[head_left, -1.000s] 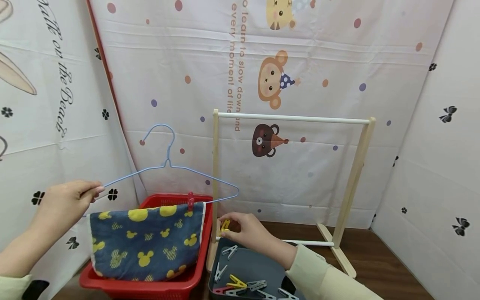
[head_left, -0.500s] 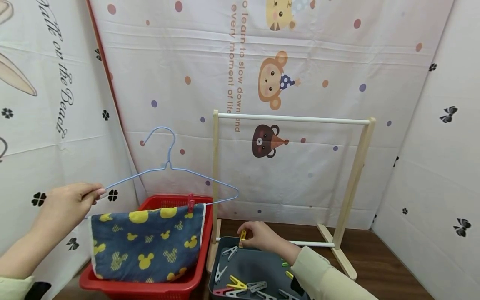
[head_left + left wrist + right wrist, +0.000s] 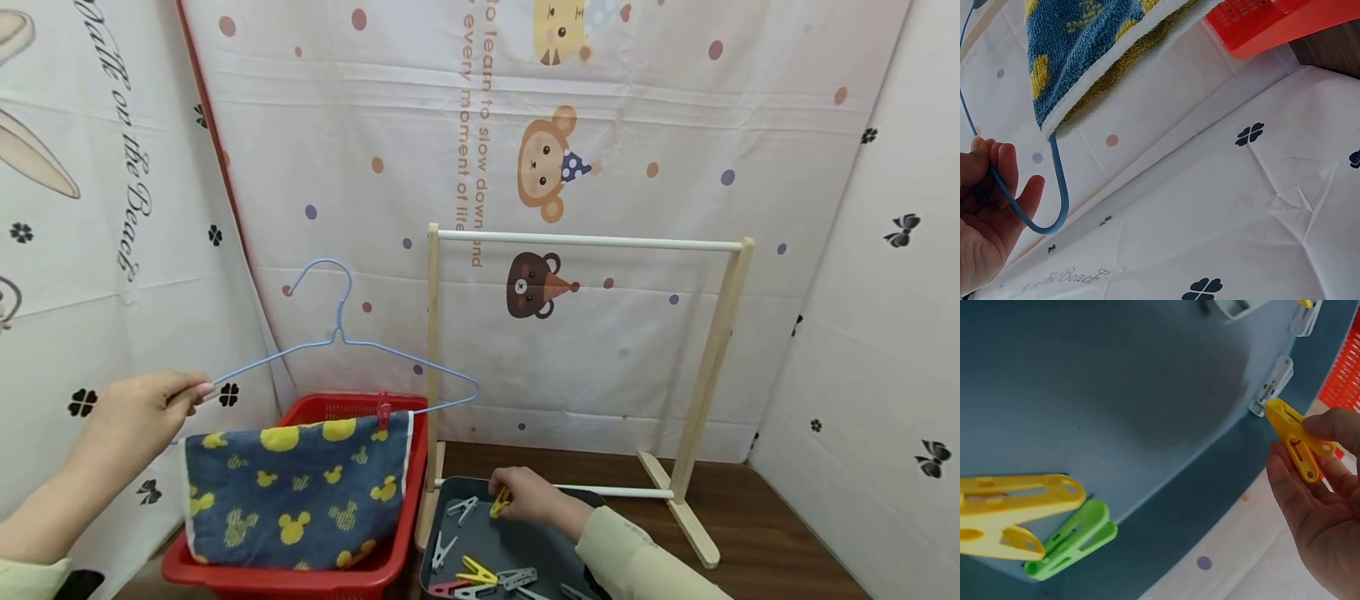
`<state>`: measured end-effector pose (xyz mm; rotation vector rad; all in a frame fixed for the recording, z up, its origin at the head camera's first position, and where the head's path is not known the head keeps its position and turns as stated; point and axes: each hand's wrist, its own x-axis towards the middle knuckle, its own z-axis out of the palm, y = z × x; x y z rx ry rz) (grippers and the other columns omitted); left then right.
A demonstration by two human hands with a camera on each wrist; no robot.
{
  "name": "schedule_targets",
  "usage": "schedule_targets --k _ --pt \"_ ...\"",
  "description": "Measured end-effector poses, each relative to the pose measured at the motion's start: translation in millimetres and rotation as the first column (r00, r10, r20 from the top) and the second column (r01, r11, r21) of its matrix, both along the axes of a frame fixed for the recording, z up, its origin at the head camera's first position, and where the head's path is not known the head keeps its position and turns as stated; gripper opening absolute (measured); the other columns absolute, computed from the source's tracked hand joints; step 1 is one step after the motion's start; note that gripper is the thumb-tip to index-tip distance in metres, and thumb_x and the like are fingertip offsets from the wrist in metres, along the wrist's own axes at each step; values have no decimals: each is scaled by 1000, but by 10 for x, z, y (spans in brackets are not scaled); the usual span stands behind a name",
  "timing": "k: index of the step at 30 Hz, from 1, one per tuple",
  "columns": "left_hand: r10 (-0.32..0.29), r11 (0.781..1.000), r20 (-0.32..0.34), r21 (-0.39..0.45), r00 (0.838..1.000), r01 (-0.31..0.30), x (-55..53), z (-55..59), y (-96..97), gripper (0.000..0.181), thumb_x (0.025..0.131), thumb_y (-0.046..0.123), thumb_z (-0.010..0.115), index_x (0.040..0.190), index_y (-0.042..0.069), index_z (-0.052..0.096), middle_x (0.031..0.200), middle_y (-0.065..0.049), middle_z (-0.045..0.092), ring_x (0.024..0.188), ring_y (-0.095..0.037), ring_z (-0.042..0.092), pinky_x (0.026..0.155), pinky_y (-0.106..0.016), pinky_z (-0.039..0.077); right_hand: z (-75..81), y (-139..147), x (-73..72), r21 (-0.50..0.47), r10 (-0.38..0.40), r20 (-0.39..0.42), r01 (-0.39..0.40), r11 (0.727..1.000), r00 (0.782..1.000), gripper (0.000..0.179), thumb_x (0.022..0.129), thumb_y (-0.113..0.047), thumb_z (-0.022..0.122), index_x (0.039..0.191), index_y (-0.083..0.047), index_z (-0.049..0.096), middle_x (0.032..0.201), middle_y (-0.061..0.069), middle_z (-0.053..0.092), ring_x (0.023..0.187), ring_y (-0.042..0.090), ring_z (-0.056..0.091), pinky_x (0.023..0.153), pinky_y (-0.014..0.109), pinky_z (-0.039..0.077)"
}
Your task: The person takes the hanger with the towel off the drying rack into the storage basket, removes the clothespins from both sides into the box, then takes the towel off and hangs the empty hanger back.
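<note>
My left hand (image 3: pixel 142 421) grips the left arm of a blue wire clothes hanger (image 3: pixel 339 329). A dark blue towel (image 3: pixel 292 492) with yellow mouse-head prints is draped over the hanger's lower bar, and a red clothespin (image 3: pixel 383 411) clips it near the right end. In the left wrist view the fingers curl round the hanger wire (image 3: pixel 1061 187) beside the towel's corner (image 3: pixel 1054 112). My right hand (image 3: pixel 536 500) pinches a yellow clothespin (image 3: pixel 1297 437) between thumb and fingers, above the far part of a dark grey tray (image 3: pixel 510 542).
Several grey, yellow, red and green clothespins (image 3: pixel 1079 540) lie in the tray. A red basket (image 3: pixel 360 575) stands behind and below the towel. A wooden rack (image 3: pixel 705 375) with a white top rail (image 3: pixel 592 241) stands behind the tray on the brown table (image 3: pixel 757 517).
My right hand has moved right and slightly down with the yellow clothespin, from the tray's far left corner to over its far part. The left hand and hanger have sunk slightly.
</note>
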<state>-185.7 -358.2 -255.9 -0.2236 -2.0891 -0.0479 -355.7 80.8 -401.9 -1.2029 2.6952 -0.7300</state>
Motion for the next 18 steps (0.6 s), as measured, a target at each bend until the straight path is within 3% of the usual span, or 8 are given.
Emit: schedule_targets --k 1,4,7,9,14,18 --pt "1 1000 -7 -2 1000 -1 0 -2 -1 19 95 7 71 83 -7 77 70 -17 73 52 -7 50 47 -33 41 -89 30 -79 15 26 -36 -26 1000 999 25 81 3 75 104 0 67 98 8 69 78 8 55 70 26 51" --pt "9 1000 -10 -1 1000 -9 4 -6 -1 22 96 9 70 84 -7 77 71 -17 73 51 -13 52 46 -34 41 -117 28 -87 27 40 -50 -39 999 998 23 83 2 73 105 1 67 100 9 70 81 10 57 72 29 52" --pt "12 1000 -2 2 1000 -12 6 -6 2 16 93 5 72 85 -7 78 71 -17 74 51 -11 53 46 -33 41 -150 28 -89 49 19 -63 -16 999 998 20 85 1 74 105 -1 69 100 9 71 83 11 59 74 29 53" --pt "9 1000 0 5 1000 -9 6 -7 2 14 92 5 73 85 -6 78 71 -17 74 52 -7 51 46 -32 41 -96 5 -22 50 -24 -22 25 998 999 19 84 5 73 103 1 69 97 10 70 82 12 58 73 29 52" --pt "3 1000 -18 3 1000 -3 2 -19 -3 28 99 15 68 84 -6 78 70 -15 74 52 -6 52 46 -33 41 -120 30 -29 68 -75 -19 76 995 997 16 86 3 74 100 -1 69 95 7 70 80 12 58 72 29 52" --pt "3 1000 -33 -2 999 -3 0 -14 -14 52 106 34 54 83 -6 78 69 -15 73 50 -11 51 46 -33 39 -121 42 -37 109 -80 -59 86 990 995 15 85 1 76 98 -4 70 92 5 70 77 9 56 70 28 51"
